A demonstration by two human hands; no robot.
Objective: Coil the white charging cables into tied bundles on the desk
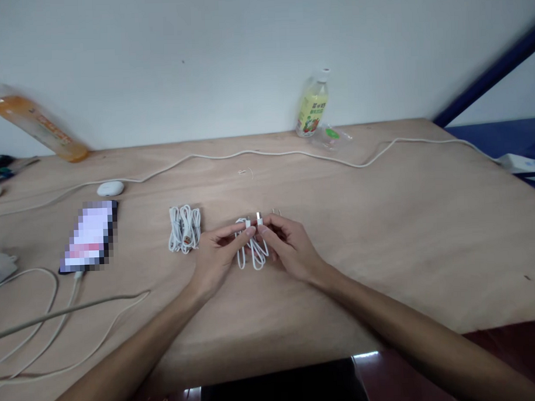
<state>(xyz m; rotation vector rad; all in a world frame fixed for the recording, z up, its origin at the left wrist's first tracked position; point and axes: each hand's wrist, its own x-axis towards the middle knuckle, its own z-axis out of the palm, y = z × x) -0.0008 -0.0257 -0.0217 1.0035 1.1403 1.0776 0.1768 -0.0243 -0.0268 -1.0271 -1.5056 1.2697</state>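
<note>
My left hand [217,255] and my right hand [289,246] meet at the middle of the wooden table [382,231]. Both pinch a folded white cable [253,252] between fingers and thumbs. Its two plug ends stick up between my fingertips, and its loops hang down toward me. To the left of my left hand a second white cable bundle [185,228] lies coiled on the table, apart from my hands.
A phone [90,236] lies at the left with a charging lead plugged in. A long white cord [292,154] runs across the back. A white mouse-like object [110,188], an orange bottle [37,128], a yellow-green bottle [312,105] and a plastic wrapper [331,135] stand further back.
</note>
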